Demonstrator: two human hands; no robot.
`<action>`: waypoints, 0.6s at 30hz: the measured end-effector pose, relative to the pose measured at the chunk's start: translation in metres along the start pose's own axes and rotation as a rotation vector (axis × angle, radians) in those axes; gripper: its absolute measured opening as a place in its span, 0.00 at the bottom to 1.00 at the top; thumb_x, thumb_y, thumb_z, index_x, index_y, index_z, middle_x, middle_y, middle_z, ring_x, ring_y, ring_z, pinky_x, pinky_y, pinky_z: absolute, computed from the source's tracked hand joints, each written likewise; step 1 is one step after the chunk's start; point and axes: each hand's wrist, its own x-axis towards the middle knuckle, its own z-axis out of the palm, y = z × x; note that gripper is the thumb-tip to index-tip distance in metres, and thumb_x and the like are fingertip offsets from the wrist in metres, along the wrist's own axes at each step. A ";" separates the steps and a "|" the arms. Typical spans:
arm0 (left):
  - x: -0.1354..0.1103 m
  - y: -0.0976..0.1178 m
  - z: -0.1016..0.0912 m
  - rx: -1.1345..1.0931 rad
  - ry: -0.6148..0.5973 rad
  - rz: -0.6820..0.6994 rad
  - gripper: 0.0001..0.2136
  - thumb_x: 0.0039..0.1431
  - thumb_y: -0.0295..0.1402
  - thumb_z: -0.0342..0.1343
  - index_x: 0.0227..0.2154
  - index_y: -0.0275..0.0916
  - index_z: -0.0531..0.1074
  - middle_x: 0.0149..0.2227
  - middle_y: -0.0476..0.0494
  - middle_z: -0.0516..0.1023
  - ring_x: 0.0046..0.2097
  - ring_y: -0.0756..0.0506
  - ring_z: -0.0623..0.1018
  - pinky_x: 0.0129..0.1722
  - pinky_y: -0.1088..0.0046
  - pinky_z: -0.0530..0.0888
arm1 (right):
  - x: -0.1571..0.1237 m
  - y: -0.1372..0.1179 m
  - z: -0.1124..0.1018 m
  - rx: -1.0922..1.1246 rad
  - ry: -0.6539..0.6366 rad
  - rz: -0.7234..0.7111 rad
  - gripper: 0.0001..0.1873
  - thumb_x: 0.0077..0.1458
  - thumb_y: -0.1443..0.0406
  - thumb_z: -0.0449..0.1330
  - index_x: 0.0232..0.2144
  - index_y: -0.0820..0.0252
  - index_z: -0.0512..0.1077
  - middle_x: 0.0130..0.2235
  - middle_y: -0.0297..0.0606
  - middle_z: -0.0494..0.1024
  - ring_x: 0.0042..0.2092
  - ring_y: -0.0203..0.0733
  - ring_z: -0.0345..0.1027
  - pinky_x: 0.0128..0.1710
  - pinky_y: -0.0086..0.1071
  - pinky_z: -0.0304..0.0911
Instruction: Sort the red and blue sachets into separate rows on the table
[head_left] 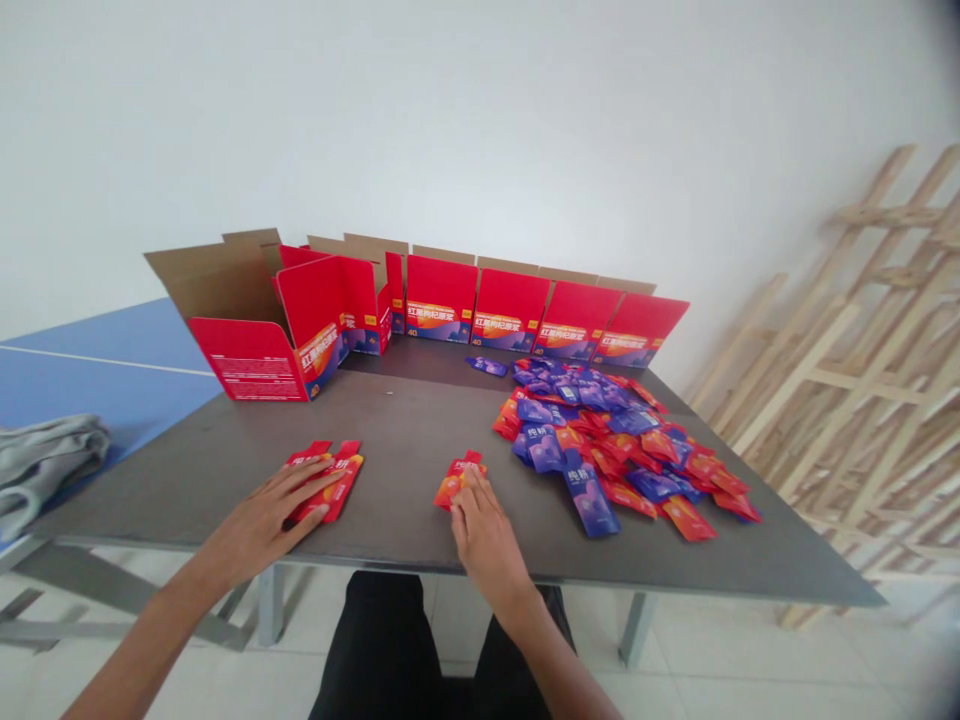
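Red pouches (pixel 343 494), apparently being arranged, lie near left under the spread left hand (pixel 262 522) and near centre under the right hand (pixel 484 530), whose grip is unclear; lifting calls for a pinch.

Glossy plastic-looking pouches (pixel 592 495); smooth cardboard boxes (pixel 255 362); matt tabletop (pixel 420 415); bare-wood racks (pixel 889 216).
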 end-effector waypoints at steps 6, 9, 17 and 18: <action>0.001 0.006 -0.001 -0.019 0.030 -0.005 0.30 0.72 0.57 0.44 0.68 0.48 0.68 0.68 0.41 0.70 0.69 0.36 0.69 0.71 0.51 0.62 | 0.023 -0.034 0.021 0.081 -0.247 -0.140 0.14 0.70 0.67 0.55 0.54 0.63 0.73 0.68 0.49 0.67 0.73 0.48 0.54 0.73 0.48 0.55; 0.001 0.010 -0.003 -0.035 0.025 -0.009 0.30 0.72 0.57 0.45 0.67 0.48 0.68 0.68 0.41 0.70 0.68 0.36 0.70 0.71 0.51 0.62 | 0.033 -0.053 0.031 0.112 -0.247 -0.153 0.12 0.70 0.63 0.58 0.51 0.60 0.75 0.70 0.48 0.63 0.73 0.48 0.53 0.73 0.48 0.55; -0.001 0.008 0.000 -0.062 0.028 -0.037 0.29 0.71 0.57 0.47 0.66 0.48 0.70 0.68 0.41 0.71 0.69 0.35 0.70 0.71 0.50 0.61 | 0.049 -0.089 0.059 0.088 -0.253 -0.140 0.15 0.67 0.60 0.62 0.54 0.56 0.74 0.63 0.46 0.69 0.69 0.51 0.58 0.69 0.48 0.60; -0.001 0.007 0.001 -0.064 0.026 -0.040 0.29 0.71 0.57 0.47 0.66 0.48 0.70 0.68 0.41 0.70 0.69 0.35 0.69 0.71 0.50 0.61 | 0.050 -0.092 0.060 0.084 -0.254 -0.139 0.15 0.67 0.59 0.61 0.53 0.57 0.74 0.63 0.47 0.69 0.69 0.51 0.58 0.69 0.48 0.60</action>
